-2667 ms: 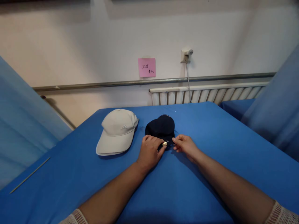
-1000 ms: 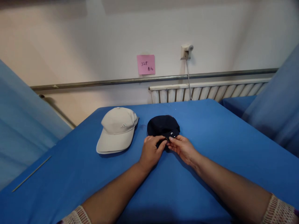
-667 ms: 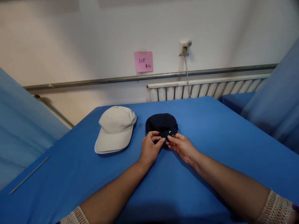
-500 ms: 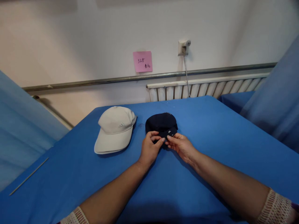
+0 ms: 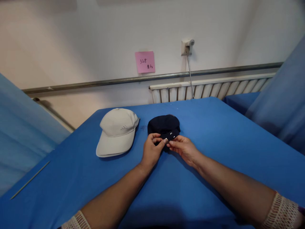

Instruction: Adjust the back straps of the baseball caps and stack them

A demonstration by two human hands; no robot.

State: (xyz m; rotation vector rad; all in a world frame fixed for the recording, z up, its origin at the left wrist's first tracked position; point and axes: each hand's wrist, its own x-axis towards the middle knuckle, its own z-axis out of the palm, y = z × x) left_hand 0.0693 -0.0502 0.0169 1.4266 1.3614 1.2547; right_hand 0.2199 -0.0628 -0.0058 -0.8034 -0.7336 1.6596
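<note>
A dark navy cap (image 5: 163,124) lies on the blue table (image 5: 214,133), its back facing me. My left hand (image 5: 151,151) and my right hand (image 5: 183,148) meet at the cap's rear strap (image 5: 171,135). Both pinch the strap with thumb and fingers, fingertips almost touching. A small pale mark shows on the strap. To the left lies a beige cap (image 5: 118,129), brim toward me, untouched.
A pink sticky note (image 5: 145,62) hangs on the wall behind, with a wall socket and cable (image 5: 187,47) and a white radiator (image 5: 209,89) below a metal rail. Blue cloth drapes stand at the left (image 5: 21,127) and right (image 5: 283,105). A thin stick (image 5: 30,179) lies at the table's left edge.
Both hands have closed in on the dark cap's strap; the gold buckle seen earlier is now covered, and the strap end has shifted slightly left. The beige cap has not moved.
</note>
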